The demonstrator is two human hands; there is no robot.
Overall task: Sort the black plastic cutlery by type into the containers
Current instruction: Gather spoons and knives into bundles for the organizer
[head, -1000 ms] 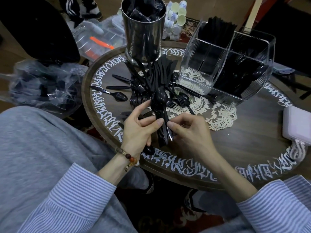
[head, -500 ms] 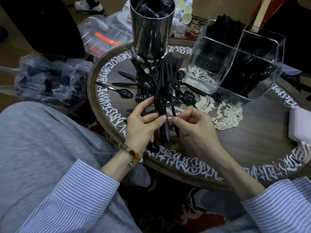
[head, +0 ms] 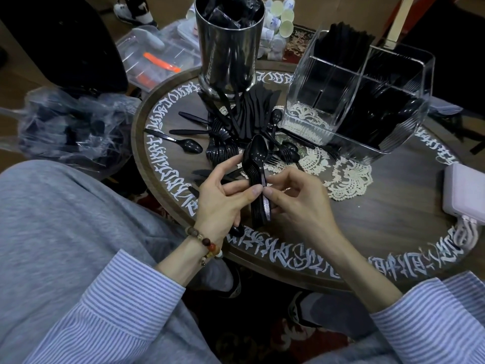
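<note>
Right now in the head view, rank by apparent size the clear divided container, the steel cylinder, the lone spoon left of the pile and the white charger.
1. clear divided container
2. steel cylinder
3. white charger, cut by the frame edge, so unsure
4. lone spoon

Two bare hands, the left hand (head: 223, 198) and the right hand (head: 299, 203), coming out of long shirt sleeves (head: 123, 298) with thin blue and white stripes, cuffs pushed up a bit past the wrists. On the left wrist, a bead bracelet (head: 207, 245) with brown, red, orange and pale beads. Soft grey pants (head: 65, 219) over the knees, and dark shoes (head: 299, 311) with white edges down below.
</note>
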